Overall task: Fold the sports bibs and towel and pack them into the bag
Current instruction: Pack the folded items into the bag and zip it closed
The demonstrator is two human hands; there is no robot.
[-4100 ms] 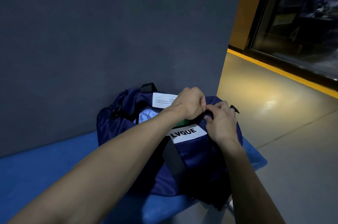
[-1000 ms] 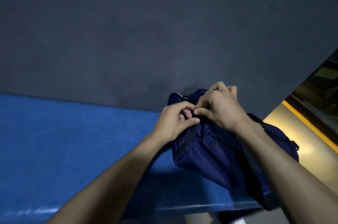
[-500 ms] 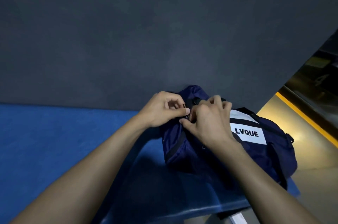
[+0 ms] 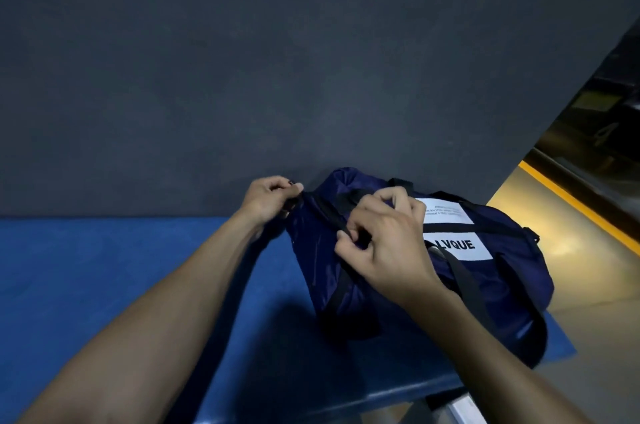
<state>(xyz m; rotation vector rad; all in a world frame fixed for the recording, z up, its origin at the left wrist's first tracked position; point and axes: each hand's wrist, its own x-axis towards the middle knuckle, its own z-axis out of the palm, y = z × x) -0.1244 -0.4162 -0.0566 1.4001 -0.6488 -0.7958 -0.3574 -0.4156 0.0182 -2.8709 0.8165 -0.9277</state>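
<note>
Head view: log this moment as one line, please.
stage: closing bag | left hand: pinches bag end | right hand: pinches at black strap | bag: on blue bench | bibs, towel: not visible

1. Single head-worn view, wide-angle; no second view to overlap.
2. Faces forward and down over both forearms toward a blue bench (image 4: 104, 278) set against a dark wall (image 4: 242, 60).
3. Close range: left hand (image 4: 268, 198), right hand (image 4: 388, 243) and navy bag (image 4: 502, 285) near centre frame.
4. Right edge takes in floor (image 4: 571, 250) with yellow line.
</note>
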